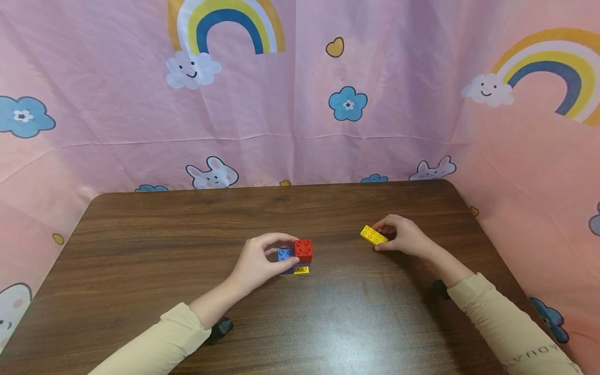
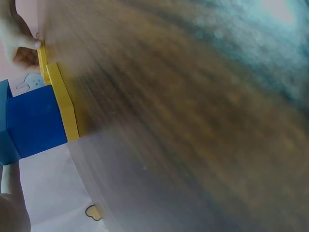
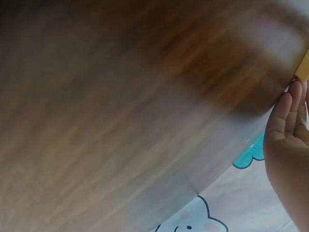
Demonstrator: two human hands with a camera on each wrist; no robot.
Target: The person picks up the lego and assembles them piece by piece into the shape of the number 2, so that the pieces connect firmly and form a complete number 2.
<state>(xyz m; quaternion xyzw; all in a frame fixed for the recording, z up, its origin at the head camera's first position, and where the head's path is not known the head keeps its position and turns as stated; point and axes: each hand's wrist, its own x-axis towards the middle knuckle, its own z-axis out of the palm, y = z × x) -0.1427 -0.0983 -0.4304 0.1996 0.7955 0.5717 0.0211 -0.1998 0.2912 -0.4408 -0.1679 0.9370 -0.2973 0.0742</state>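
Observation:
My left hand grips a small stack of toy building bricks, with the thumb on the near side and the fingers behind. A red brick tops this stack, a blue brick shows beside and below it, and a yellow brick forms the base. In the left wrist view, the blue part sits above the yellow base. Farther right, my right hand pinches a flat yellow studded brick between thumb and fingers. Only this brick's edge appears in the right wrist view.
Both hands work over a brown wood-grain table with rounded far corners. A pink curtain printed with rainbows and clouds hangs behind and around it. Black straps or devices show at the wrists.

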